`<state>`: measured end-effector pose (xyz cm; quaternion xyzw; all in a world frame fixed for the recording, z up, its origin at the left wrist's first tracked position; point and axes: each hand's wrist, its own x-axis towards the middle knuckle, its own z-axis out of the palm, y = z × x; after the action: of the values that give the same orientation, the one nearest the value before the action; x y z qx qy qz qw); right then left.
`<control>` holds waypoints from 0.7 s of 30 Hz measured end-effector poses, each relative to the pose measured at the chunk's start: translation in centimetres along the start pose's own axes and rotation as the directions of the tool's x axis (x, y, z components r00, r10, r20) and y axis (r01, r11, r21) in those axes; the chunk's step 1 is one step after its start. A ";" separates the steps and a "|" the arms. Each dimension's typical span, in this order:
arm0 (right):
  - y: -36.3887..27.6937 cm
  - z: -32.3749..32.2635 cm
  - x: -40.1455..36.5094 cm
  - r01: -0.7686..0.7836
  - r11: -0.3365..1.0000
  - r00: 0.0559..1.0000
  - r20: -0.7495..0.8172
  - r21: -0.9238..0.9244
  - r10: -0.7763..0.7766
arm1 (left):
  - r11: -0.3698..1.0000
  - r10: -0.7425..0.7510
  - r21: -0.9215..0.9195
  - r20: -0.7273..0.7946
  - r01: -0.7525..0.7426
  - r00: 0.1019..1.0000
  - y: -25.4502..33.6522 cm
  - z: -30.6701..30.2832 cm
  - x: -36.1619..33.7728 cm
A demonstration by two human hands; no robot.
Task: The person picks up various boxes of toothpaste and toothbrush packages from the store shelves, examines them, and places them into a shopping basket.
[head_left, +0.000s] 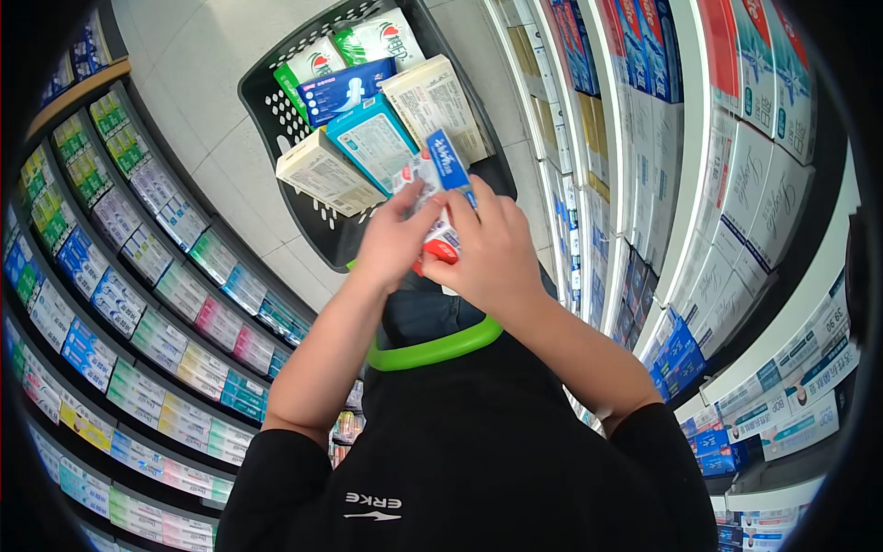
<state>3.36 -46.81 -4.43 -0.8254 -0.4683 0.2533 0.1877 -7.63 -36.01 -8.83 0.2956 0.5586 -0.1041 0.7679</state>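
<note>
Both my hands hold a small white, red and blue carton [442, 230] over the near end of a black shopping basket [261, 121]. My left hand [397, 237] is closed on its left side, fingers curled over the top. From the right, my right hand [494, 247] grips it between thumb and fingers, which hide part of its faces. A blue panel [448, 161] with white lettering sticks up beyond my fingers. Below my wrists runs the basket's bright green handle [432, 354].
In the basket lie green-and-white tissue packs [377, 41], a blue sanitary pad pack [345, 92], a teal box [374, 135] and cream boxes [440, 103]. Shelves of toothpaste cartons [175, 313] curve along the left. White shelves with boxes [750, 184] line the right. Pale floor tiles [198, 55] show between.
</note>
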 end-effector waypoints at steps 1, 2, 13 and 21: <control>-0.5 0.2 0.7 0.007 1.000 1.000 0.000 0.014 -0.007 | 1.000 0.012 0.025 -0.009 -0.012 1.000 1.0 -0.7 -0.4; -1.0 0.5 1.3 0.015 0.999 1.000 0.000 0.029 -0.015 | 0.999 0.024 0.049 -0.018 -0.023 1.000 1.9 -1.5 -0.6; -2.1 4.8 5.5 0.019 0.997 0.998 -0.055 0.072 -0.015 | 0.855 0.388 0.351 0.059 -0.383 0.920 3.3 -8.4 1.2; -1.3 3.5 6.8 -0.077 0.920 0.996 -0.006 0.383 0.086 | 0.520 0.503 0.641 0.305 -0.565 0.808 4.8 -7.6 0.2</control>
<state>3.36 -40.07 -8.13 -0.7944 -0.3731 0.3382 0.3397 -11.26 -27.85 -8.89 0.7181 0.3246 -0.0807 0.6103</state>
